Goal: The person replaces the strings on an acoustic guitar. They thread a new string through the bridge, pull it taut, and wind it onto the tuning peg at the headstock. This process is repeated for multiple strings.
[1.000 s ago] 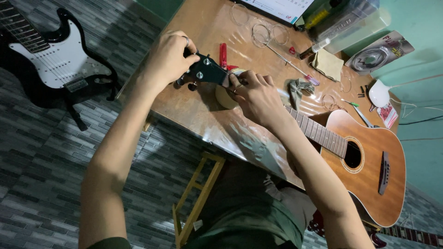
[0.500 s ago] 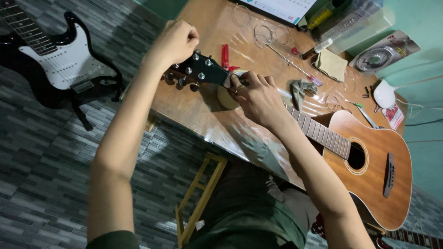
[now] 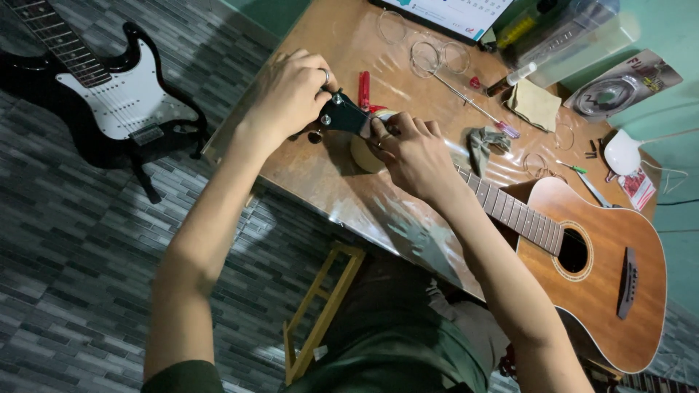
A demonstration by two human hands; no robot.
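Note:
An acoustic guitar (image 3: 597, 269) with a reddish-brown body lies flat on the brown table (image 3: 320, 182), neck toward me. Its black headstock (image 3: 344, 116) with silver tuner posts sticks out at the table's left part. My left hand (image 3: 290, 93) is closed over the far end of the headstock, covering most tuners. My right hand (image 3: 411, 153) pinches the neck just past the headstock, fingers curled at the nut. A round tan object (image 3: 364, 154) props the neck under my right hand.
A black and white electric guitar (image 3: 102, 94) stands on the grey tiled floor at left. On the table lie coiled strings (image 3: 426, 54), a red tool (image 3: 364, 89), cloths (image 3: 535, 105), a long screwdriver (image 3: 473, 105) and a clear plastic box (image 3: 568, 33). A wooden stool frame (image 3: 320, 306) sits below.
My left hand has come back down over the headstock end, hiding the tuners that showed half a second ago. My right hand stays at the nut. The view has shifted slightly.

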